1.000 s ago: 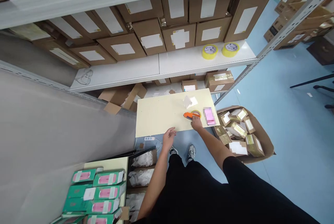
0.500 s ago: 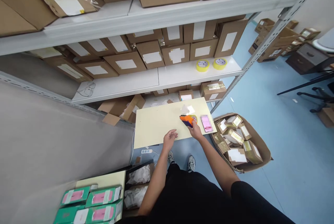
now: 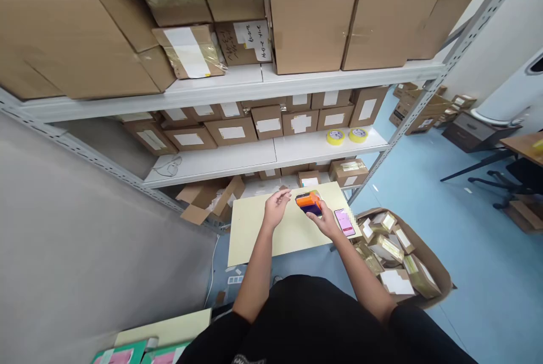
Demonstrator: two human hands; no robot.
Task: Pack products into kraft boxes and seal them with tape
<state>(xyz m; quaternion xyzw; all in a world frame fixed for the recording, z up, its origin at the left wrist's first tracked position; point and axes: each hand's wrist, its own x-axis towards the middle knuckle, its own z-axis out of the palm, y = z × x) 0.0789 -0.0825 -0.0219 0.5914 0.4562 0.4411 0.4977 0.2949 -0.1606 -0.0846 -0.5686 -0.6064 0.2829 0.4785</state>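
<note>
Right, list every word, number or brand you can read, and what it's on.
Nothing reads for certain.
Upper-shelf carton and its white label: sideways handwriting, too blurred to quote.
Yellow tape rolls: print inside the rings, too small.
Phone: screen text too small.
Black shirt: print cut off by the picture edge.
Orange tool in the right hand: no readable text.
</note>
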